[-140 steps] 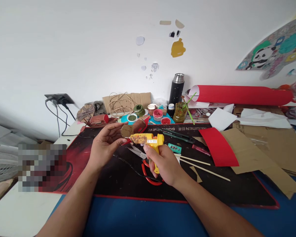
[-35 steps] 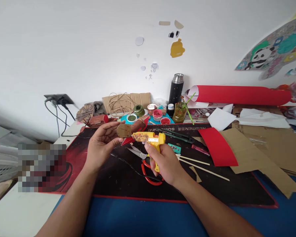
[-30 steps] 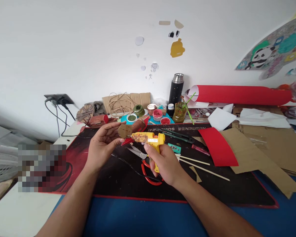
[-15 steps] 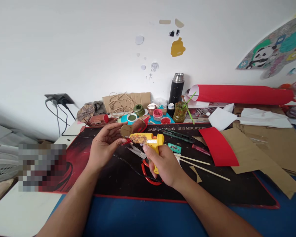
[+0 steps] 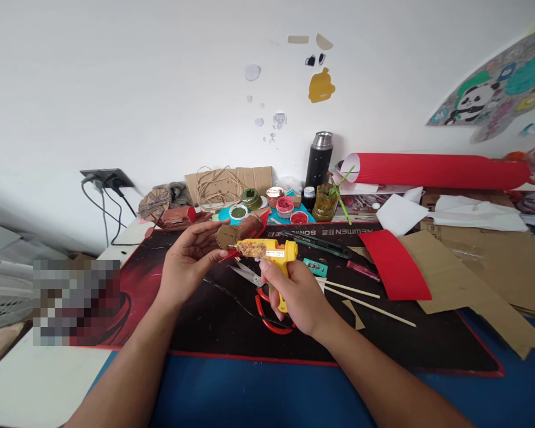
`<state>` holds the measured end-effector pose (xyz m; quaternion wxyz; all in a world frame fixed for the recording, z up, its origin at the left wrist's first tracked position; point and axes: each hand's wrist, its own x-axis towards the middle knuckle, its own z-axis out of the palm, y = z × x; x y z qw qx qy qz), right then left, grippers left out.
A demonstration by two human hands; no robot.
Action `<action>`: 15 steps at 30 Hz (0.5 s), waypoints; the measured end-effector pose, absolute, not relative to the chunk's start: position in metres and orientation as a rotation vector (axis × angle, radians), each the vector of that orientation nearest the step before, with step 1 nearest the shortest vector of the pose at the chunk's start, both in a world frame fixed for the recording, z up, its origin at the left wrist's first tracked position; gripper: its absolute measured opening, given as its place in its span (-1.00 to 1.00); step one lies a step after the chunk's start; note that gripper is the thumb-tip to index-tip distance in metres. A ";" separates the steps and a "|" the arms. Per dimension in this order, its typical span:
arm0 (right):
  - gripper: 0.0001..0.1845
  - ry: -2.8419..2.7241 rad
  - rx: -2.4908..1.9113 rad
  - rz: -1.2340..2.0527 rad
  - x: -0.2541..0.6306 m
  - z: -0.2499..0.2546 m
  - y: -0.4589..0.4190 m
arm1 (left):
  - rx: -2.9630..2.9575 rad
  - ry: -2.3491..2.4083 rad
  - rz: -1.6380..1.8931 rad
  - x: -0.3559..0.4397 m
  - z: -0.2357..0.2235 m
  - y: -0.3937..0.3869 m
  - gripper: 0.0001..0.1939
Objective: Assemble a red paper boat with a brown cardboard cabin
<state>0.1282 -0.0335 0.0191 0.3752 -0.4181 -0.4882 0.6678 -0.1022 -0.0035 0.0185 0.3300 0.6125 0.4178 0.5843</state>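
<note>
Fingers and thumb of the left hand [image 5: 185,261], near the middle of the frame, pinch a small brown cardboard piece [image 5: 227,236] with a many-sided outline, its flat face turned toward the camera. Just to its right, the right hand [image 5: 301,294] is wrapped around the handle of a yellow glue gun [image 5: 288,251]. The gun's nozzle points left at the lower right edge of the piece; whether the two touch, I cannot tell. Behind them lies a reddish-brown cylinder [image 5: 250,227], with red pointed material [image 5: 264,219] showing at its right end.

Below the gun, at the centre of the frame, scissors [image 5: 257,279] with red handles rest on a dark mat [image 5: 205,336], their blades pointing to the upper left and partly hidden by the right hand and the gun. A dark green cutter [image 5: 323,244] lies to the upper right of the gun, and a small teal card [image 5: 315,267] is below the cutter. Two pale sticks [image 5: 370,307] slant across the mat toward the lower right. Farther right, a curved red sheet [image 5: 396,266] overlaps brown cardboard [image 5: 446,279]. Open paint pots [image 5: 285,207] stand at the upper middle, near a black flask [image 5: 320,163].
</note>
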 end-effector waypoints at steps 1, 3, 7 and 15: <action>-0.40 -1.247 -1.072 1.701 0.128 0.019 -0.033 | 1.595 1.089 1.535 -0.102 0.018 -0.003 -0.47; -0.39 -1.249 -1.075 1.687 0.128 0.018 -0.033 | 1.584 1.080 1.545 -0.103 0.018 -0.003 -0.47; -0.37 -1.266 -1.089 1.666 0.128 0.019 -0.032 | 1.585 1.059 1.546 -0.104 0.018 -0.003 -0.47; -0.41 -1.260 -1.117 1.652 0.129 0.022 -0.031 | 1.557 1.052 1.594 -0.106 0.022 -0.002 -0.47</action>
